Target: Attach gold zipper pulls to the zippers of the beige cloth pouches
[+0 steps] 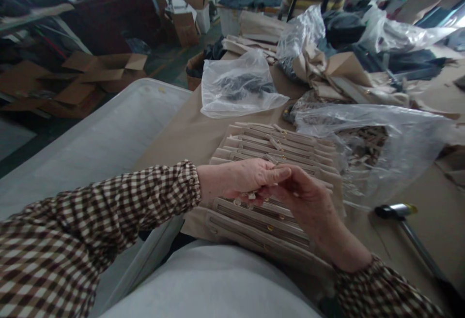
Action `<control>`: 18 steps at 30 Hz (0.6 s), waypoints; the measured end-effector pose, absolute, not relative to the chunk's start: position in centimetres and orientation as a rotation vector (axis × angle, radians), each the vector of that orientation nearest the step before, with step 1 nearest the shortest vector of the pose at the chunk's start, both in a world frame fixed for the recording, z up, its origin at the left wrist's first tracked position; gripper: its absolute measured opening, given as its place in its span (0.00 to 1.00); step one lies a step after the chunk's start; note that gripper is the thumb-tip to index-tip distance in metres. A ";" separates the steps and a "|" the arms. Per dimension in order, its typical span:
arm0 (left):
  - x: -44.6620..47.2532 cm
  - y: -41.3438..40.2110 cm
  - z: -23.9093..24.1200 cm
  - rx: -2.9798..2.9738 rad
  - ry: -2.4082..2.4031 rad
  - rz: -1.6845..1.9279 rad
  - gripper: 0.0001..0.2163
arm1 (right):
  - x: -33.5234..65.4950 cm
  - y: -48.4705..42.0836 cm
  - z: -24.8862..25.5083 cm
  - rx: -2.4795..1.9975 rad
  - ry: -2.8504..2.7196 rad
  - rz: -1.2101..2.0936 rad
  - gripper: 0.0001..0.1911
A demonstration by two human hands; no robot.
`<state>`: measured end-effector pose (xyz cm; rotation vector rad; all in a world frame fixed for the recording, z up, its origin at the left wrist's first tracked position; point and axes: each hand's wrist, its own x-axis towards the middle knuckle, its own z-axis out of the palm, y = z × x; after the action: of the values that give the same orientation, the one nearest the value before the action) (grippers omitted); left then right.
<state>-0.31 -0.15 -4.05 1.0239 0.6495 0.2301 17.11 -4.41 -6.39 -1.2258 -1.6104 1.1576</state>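
Note:
Over a row of overlapping beige fabric pieces (232, 223) with zips and gold-coloured metal parts, my two hands meet at the fingertips. My left hand (243, 178) is closed, its thumb pressed on the fingers. Small shiny pieces (251, 195) show under its curled fingers, too small to name. My right hand (312, 206) is closed too, thumb and fingers pinched against the left fingertips. What lies between the fingertips is hidden.
A hammer (417, 240) lies at the right. Clear plastic bags (240, 85) lie beyond the fabric, one over a heap of brown strips (366, 143). A large whitish bin (119, 119) stands left of the table. Open cardboard boxes (83, 83) are on the floor.

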 end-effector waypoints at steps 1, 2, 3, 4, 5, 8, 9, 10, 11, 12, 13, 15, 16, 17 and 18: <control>0.0 -0.3 -4.1 1.002 0.647 0.222 0.27 | 16.9 -4.4 -6.4 -1.192 -1.607 1.212 0.10; 0.3 -0.5 -4.2 0.985 0.653 0.217 0.27 | 16.8 -4.5 -6.4 -1.179 -1.600 1.268 0.10; 0.5 -0.7 -4.4 0.970 0.662 0.213 0.28 | 16.8 -4.5 -6.4 -1.186 -1.593 1.306 0.10; 0.7 -0.9 -4.5 0.957 0.671 0.209 0.28 | 16.8 -4.5 -6.3 -1.209 -1.593 1.314 0.09; 0.8 -1.1 -4.6 0.949 0.677 0.205 0.28 | 16.9 -4.6 -6.3 -1.229 -1.618 1.301 0.09; 0.8 -1.4 -4.9 0.963 0.654 0.184 0.28 | 17.6 -4.7 -5.8 -1.200 -1.782 1.208 0.07; 0.7 -1.4 -4.8 0.965 0.641 0.173 0.28 | 17.9 -4.8 -5.6 -1.177 -1.823 1.192 0.07; 0.7 -1.4 -4.8 0.964 0.629 0.162 0.28 | 18.1 -4.8 -5.4 -1.161 -1.846 1.191 0.08; 0.6 -1.3 -4.8 0.959 0.619 0.151 0.28 | 18.3 -4.9 -5.2 -1.161 -1.852 1.203 0.09; 0.6 -1.3 -4.8 0.951 0.615 0.143 0.28 | 18.4 -4.9 -5.1 -1.177 -1.838 1.217 0.09; 0.5 -1.2 -4.8 0.947 0.615 0.139 0.28 | 18.5 -4.9 -5.0 -1.202 -1.810 1.231 0.09; 0.6 -1.1 -4.9 0.955 0.613 0.143 0.28 | 18.7 -4.8 -5.0 -1.267 -1.724 1.241 0.10; 0.6 -1.1 -5.0 0.968 0.611 0.153 0.28 | 18.8 -4.8 -5.0 -1.301 -1.672 1.228 0.10; 0.6 -1.0 -5.0 0.987 0.618 0.170 0.28 | 18.9 -4.7 -5.0 -1.341 -1.627 1.208 0.10; 0.6 -1.0 -5.1 1.007 0.633 0.190 0.27 | 19.0 -4.6 -5.0 -1.380 -1.593 1.189 0.10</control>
<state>0.57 -1.02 -5.09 1.0070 0.6330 0.1901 19.01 -4.63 -5.04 -1.3799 -1.5927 1.1885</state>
